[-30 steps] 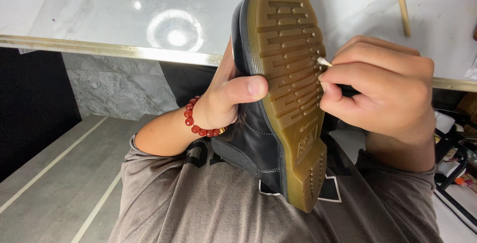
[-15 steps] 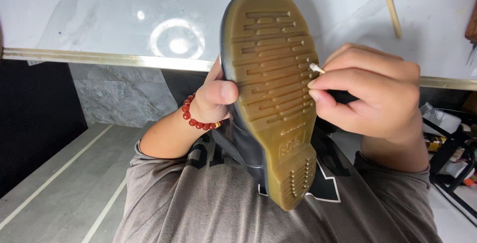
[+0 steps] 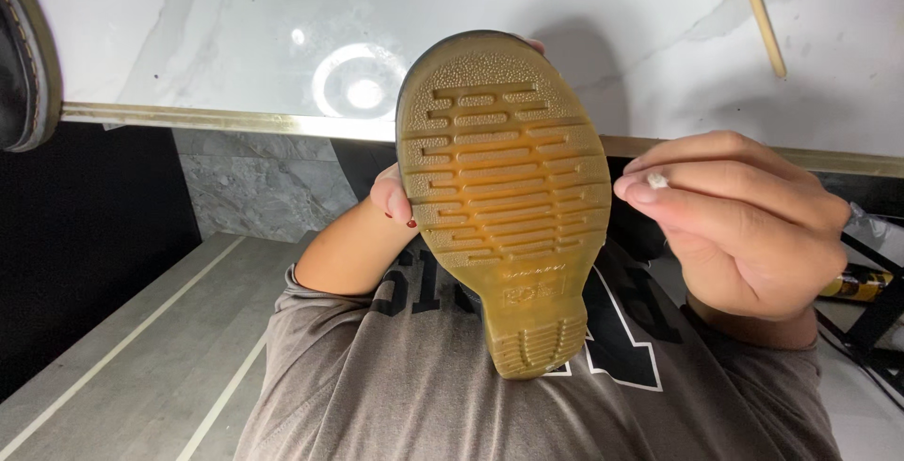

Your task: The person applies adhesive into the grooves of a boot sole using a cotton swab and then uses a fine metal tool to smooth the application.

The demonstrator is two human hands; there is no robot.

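My left hand point(image 3: 394, 199) holds a black boot point(image 3: 504, 197) from behind, its tan ridged sole turned flat toward the camera, toe up and heel down. Only the thumb and part of the wrist show past the sole's left edge. Just right of the sole, my right hand point(image 3: 744, 230) is closed on a small white swab point(image 3: 656, 180), whose tip pokes out between thumb and forefinger, a little apart from the sole's edge.
A white marble tabletop point(image 3: 207, 37) with a brass edge strip lies ahead. A thin wooden stick point(image 3: 759, 14) lies on it at upper right. Another dark shoe point(image 3: 24, 56) shows at the left edge. Black metal frame parts point(image 3: 871, 315) stand at right.
The boot has turned so its sole faces the camera squarely. My right hand has drawn away from the sole's edge with the swab.
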